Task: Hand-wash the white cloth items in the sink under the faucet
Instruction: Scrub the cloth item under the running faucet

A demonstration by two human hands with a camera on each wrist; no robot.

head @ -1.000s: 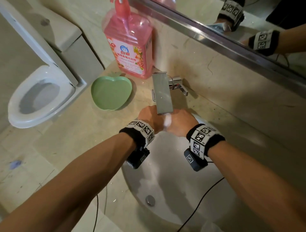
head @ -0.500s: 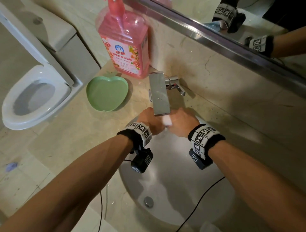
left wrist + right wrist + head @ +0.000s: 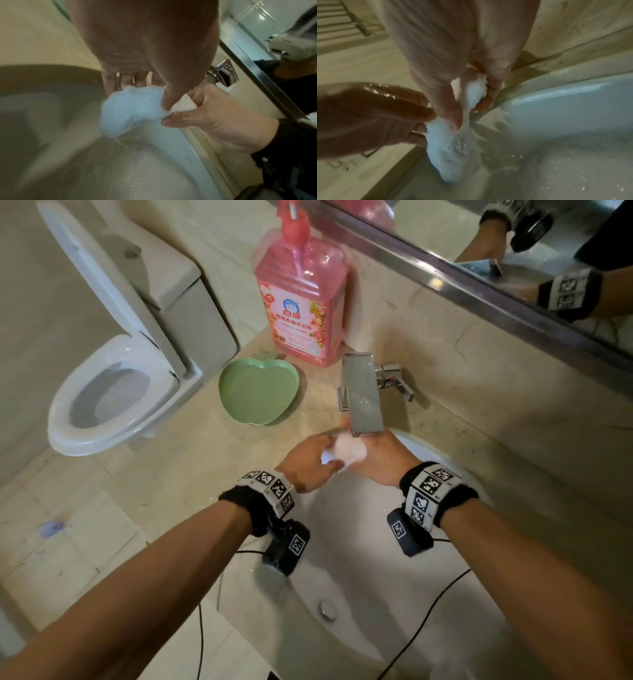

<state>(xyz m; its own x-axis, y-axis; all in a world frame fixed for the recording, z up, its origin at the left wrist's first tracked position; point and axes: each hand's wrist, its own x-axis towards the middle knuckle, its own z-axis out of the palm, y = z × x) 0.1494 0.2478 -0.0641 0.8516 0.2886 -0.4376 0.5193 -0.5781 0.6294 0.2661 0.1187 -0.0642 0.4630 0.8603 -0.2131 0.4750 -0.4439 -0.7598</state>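
Note:
A small wet white cloth (image 3: pixel 347 452) is bunched between both hands just under the chrome faucet (image 3: pixel 363 395), above the far end of the white sink (image 3: pixel 359 542). My left hand (image 3: pixel 310 460) pinches the cloth (image 3: pixel 132 109) between thumb and fingers. My right hand (image 3: pixel 383 460) grips the other end; its thumb and fingers curl round the cloth (image 3: pixel 452 152), which hangs down soaked. Water spray and droplets show in the basin in both wrist views.
A pink detergent bottle (image 3: pixel 301 302) stands behind a green apple-shaped dish (image 3: pixel 258 392) on the beige counter (image 3: pixel 171 481). A toilet (image 3: pixel 113 392) is at the left. A mirror (image 3: pixel 513 251) runs along the back wall. The drain (image 3: pixel 327 609) lies near the sink's front.
The hands have parted slightly under the spout, so more of the white cloth shows between them. The left hand has turned, with its thumb now on the cloth.

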